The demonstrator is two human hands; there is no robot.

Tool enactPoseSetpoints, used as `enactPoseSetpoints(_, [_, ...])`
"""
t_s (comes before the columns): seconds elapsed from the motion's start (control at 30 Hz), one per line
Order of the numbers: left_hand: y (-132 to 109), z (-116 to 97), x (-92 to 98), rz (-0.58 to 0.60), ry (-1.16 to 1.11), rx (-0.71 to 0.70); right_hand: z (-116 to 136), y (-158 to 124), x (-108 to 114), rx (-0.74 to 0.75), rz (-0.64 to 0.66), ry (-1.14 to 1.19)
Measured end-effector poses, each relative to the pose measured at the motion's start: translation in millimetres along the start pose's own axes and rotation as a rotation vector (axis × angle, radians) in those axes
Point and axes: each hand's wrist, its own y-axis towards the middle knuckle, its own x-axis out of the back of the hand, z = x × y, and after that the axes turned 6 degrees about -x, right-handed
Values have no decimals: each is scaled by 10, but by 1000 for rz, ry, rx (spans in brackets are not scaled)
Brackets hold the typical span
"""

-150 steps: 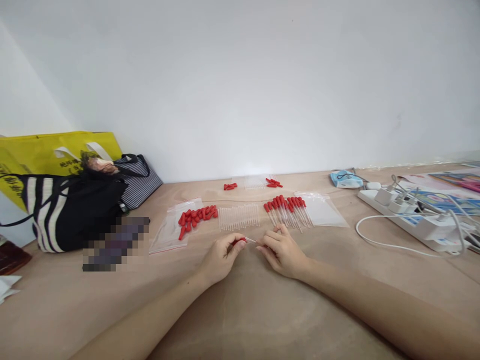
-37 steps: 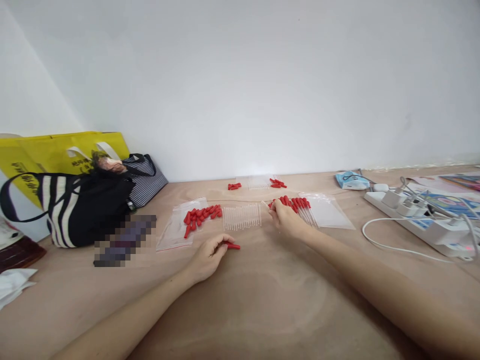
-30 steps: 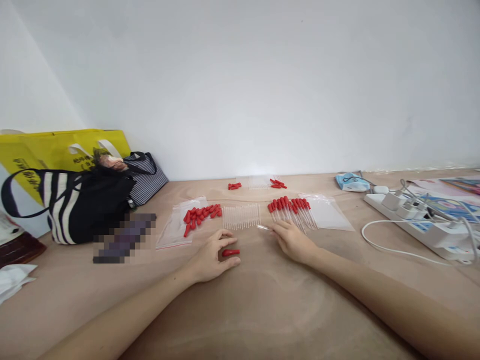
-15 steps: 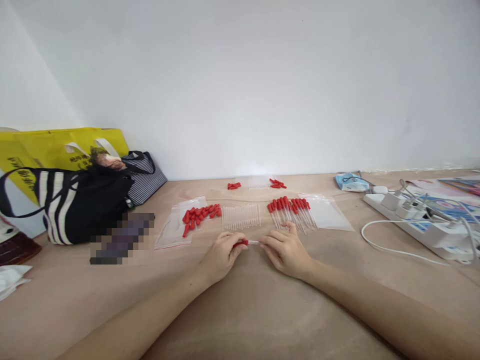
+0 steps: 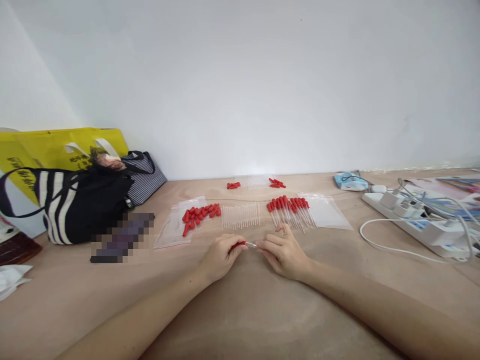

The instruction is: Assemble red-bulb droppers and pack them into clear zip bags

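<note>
My left hand [image 5: 222, 256] is closed on a red rubber dropper bulb [image 5: 239, 245], pinched between thumb and fingers. From the bulb a thin clear tube [image 5: 251, 245] runs right to my right hand [image 5: 284, 251], whose thumb and fingers pinch its other end. Whether the tube sits fully inside the bulb I cannot tell. Just beyond my hands lies a row of clear tubes [image 5: 240, 216]. Left of it is a heap of loose red bulbs [image 5: 197, 216] on a clear zip bag [image 5: 168, 235]. To the right lie several droppers with red bulbs on clear stems [image 5: 287, 204].
Another plastic bag [image 5: 332, 212] lies at the right. A power strip [image 5: 416, 227] with plugs and a looped white cable, and a blue mask [image 5: 350, 181], lie beyond it. Bags [image 5: 86, 205] and a pixelated dark object [image 5: 125, 237] are at the left. A wall backs the table.
The tube between my hands has tilted slightly, its right end a little lower. My hands have shifted slightly left and keep their grips.
</note>
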Motion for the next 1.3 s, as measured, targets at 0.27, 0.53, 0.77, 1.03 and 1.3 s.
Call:
enactPoseSetpoints(0.27, [-46,1,-27,29,69,-192,-72,38,68,76,95,-36])
enactPoseSetpoints(0.53, [-51,22,-77,53,128,-290,-8,35,34,50,89,-1])
enactPoseSetpoints(0.77, [-50,38,-107,36,137,-328,74,49,-34,6,95,15])
enactPoseSetpoints(1.03, [-28,35,2,52,127,-223,32,68,-20,-38,137,62])
enactPoseSetpoints(1.3, [-40,42,-2,-29,114,-268,11,64,16,-88,131,83])
